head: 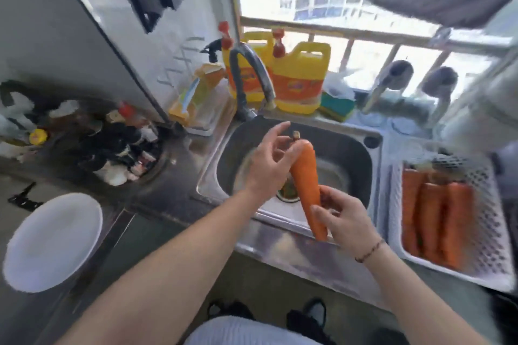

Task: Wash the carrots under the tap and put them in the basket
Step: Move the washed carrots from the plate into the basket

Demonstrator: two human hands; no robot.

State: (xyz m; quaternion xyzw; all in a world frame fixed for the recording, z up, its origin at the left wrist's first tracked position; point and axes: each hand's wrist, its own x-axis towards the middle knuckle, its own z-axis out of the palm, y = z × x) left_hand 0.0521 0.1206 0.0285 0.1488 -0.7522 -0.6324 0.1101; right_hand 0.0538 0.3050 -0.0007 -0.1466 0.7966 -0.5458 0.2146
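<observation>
the right hand [346, 221] gripped the lower, narrow end of a carrot [307, 185], its fingers [330, 199] curled round it. the carrot stood tilted over the steel sink [361, 154], stem end up, below and in front of the curved tap [252, 75]. the left hand [270, 165] was by the carrot's thick top, fingers loosely spread and relaxed; it touched the carrot near the stem without closing on it. right of the sink, a white perforated basket [487, 232] sat on the desk with several carrots in the basket [437, 218] lying side by side. two yellow detergent jugs [297, 78] stood behind the tap by the window. a white round bowl [53, 241] sat at far left.
</observation>
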